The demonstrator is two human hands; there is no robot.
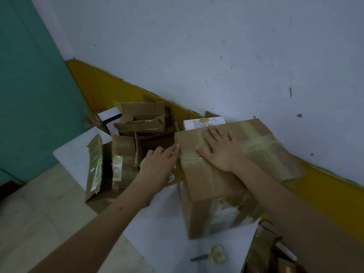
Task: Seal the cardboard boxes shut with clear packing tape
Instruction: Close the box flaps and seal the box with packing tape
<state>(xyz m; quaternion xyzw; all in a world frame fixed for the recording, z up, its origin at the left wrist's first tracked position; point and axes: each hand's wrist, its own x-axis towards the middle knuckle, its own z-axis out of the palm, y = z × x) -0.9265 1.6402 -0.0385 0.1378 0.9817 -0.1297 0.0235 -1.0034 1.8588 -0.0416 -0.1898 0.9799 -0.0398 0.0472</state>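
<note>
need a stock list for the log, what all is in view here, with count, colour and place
closed box: one, brown, taped, on the white table, centre right
open boxes: several, brown, piled at the table's far left
scissors: one pair, yellow handles, near table edge
white table: one, under everything
wall: pale above, yellow band below
door: teal, left
left hand: flat against the box's left side
right hand: flat on the box top

Pretty dim shot overall, with flat light and a cool bluish cast, no hard shadows. Everything's a bit soft, and the wide lens bends lines near the edges.
</note>
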